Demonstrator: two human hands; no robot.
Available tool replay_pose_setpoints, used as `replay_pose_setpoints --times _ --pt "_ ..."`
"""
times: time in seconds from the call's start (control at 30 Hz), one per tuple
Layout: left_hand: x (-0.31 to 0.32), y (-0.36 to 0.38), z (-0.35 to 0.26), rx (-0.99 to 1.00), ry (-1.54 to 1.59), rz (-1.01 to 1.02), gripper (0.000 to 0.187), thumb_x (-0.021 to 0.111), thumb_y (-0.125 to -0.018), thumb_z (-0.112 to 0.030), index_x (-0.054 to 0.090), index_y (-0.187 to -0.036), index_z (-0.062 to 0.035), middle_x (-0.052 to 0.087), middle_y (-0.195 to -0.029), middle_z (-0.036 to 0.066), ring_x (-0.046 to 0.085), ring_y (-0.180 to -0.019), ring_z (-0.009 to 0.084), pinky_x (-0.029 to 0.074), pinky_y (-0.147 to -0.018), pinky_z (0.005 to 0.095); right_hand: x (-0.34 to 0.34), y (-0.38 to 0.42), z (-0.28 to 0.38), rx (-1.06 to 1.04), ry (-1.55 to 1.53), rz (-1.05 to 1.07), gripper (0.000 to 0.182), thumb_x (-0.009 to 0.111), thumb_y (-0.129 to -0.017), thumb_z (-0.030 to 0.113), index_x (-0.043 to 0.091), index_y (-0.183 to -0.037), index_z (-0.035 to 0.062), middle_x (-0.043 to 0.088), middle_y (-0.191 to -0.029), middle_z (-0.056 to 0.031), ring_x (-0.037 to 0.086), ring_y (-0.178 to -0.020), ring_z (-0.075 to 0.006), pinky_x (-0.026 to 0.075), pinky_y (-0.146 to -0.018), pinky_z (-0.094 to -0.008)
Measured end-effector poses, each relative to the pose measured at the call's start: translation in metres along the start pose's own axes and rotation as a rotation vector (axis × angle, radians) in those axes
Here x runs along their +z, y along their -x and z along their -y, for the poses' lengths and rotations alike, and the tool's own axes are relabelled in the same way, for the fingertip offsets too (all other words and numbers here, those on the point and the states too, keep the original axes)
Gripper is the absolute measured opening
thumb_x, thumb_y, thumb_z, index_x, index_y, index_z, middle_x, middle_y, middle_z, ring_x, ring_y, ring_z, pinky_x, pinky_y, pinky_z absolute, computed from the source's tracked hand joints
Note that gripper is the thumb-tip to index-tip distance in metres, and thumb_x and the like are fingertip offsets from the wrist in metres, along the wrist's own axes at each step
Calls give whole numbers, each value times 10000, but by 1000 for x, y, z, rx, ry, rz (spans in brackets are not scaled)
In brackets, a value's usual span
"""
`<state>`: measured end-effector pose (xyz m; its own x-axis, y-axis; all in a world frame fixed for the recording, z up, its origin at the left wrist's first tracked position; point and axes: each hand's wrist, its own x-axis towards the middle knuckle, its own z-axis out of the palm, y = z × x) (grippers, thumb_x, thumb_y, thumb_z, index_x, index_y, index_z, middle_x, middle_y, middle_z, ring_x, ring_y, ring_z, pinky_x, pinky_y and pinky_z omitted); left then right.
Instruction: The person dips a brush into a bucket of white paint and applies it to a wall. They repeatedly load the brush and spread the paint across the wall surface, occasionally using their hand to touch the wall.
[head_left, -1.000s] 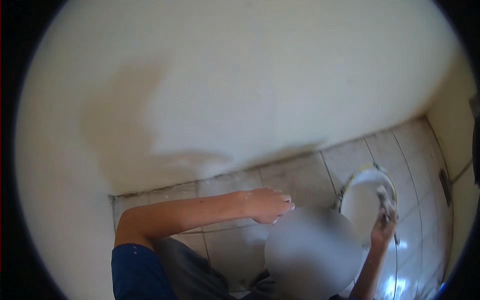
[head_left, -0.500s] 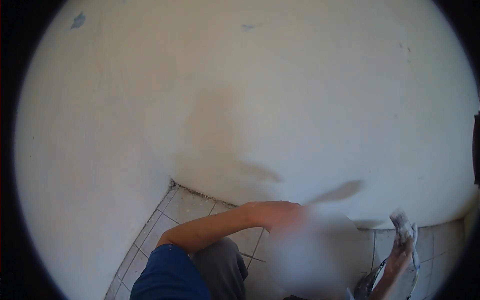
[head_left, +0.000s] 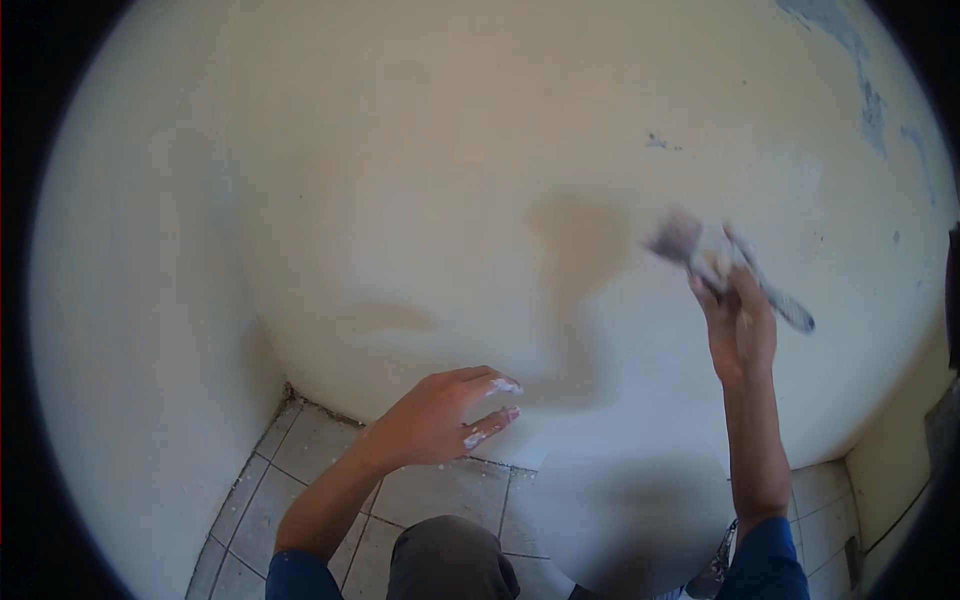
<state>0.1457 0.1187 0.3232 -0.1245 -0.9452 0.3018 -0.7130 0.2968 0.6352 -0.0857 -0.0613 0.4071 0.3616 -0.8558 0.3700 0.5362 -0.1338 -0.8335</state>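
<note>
My right hand (head_left: 745,315) is raised in front of the wall and closed around a paintbrush (head_left: 675,238). The brush's bristles point to the upper left, and white paint or paste coats the part above my fingers. A grey-white handle (head_left: 795,312) sticks out on the right of the same hand; motion blur hides whether it belongs to the brush or to a second tool. Lower down, my left hand (head_left: 435,415) hovers before the wall with thumb and fingers apart and nothing between them. White paste covers its fingertips.
The cream wall (head_left: 430,200) carries grey-blue bare patches (head_left: 850,50) at the upper right. Pale floor tiles (head_left: 440,495) meet it along a dirty edge. My knee (head_left: 450,560) and a blurred pale rounded shape (head_left: 630,480) fill the bottom; a dark object (head_left: 715,570) is partly hidden there.
My right hand has risen from low at the right to in front of the wall with the brush. My left hand has come out from behind the blurred patch. The view has shifted right.
</note>
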Motion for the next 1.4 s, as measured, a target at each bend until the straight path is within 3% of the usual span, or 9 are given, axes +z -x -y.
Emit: replay_pose_setpoints --times 0.17,0.37,0.47,0.73,0.83,1.1,1.27,1.3,1.4 --pt "-42 32 12 -64 40 -183 216 611 -834 -161 580 -997 -22 631 -934 125 615 -850 283 486 -764 342 115 -77 -5 -205 85 168 417 524 -840 34 429 -1244 -13 531 -1131 -124 540 -1051 -235 477 -861 -386" --pt "-54 49 11 -87 92 -370 270 634 -806 -133 559 -1037 -15 633 -915 133 620 -832 251 481 -768 340 165 -115 15 -1235 1127 571 473 605 -698 21 553 -1160 107 625 -933 -121 594 -880 -268 494 -746 -339" --pt "-53 30 19 -57 50 -404 293 634 -806 -135 547 -1057 -11 634 -904 141 621 -830 248 479 -767 340 154 -122 -20 -1288 1643 626 461 599 -692 56 553 -1142 142 580 -977 -129 592 -876 -283 508 -687 -359" --pt "-30 63 -18 -56 39 -456 293 633 -804 -139 546 -1048 -2 638 -898 142 622 -835 254 476 -760 348 158 -36 -13 -866 1492 1122 451 596 -645 24 575 -1085 119 575 -889 -116 572 -837 -301 481 -712 -390" --pt "-36 66 -13 -84 8 -464 279 635 -803 -141 556 -1031 -2 640 -903 143 623 -833 267 474 -765 351 163 -105 23 -1390 1326 880 452 591 -632 4 587 -1077 87 601 -880 -131 569 -788 -327 474 -701 -386" --pt "-43 121 -46 28 -234 -649 239 645 -780 -134 588 -978 -13 608 -951 162 578 -905 310 456 -809 370 207 -47 89 -1582 1601 457 416 590 -691 59 565 -1105 80 603 -835 -134 590 -791 -310 468 -689 -401" --pt "-39 125 -35 20 -272 -659 235 650 -772 -135 596 -970 -19 605 -951 149 554 -950 305 445 -832 380 188 47 -48 -1076 1941 1215 294 500 -793 70 496 -1081 12 547 -1075 -186 592 -941 -286 513 -687 -408" --pt "-37 125 -33 10 -280 -654 234 650 -773 -137 597 -969 -20 606 -953 146 553 -954 304 443 -836 381 187 61 -56 -1030 1786 1219 236 592 -703 58 532 -929 22 577 -866 -160 597 -856 -307 495 -726 -411" --pt "-35 127 -30 -17 -306 -654 230 649 -775 -147 597 -961 -20 609 -957 139 552 -956 301 444 -839 380 193 31 -40 -746 1677 1271 407 613 -714 121 516 -1108 99 562 -1076 -160 555 -958 -320 441 -827 -430"
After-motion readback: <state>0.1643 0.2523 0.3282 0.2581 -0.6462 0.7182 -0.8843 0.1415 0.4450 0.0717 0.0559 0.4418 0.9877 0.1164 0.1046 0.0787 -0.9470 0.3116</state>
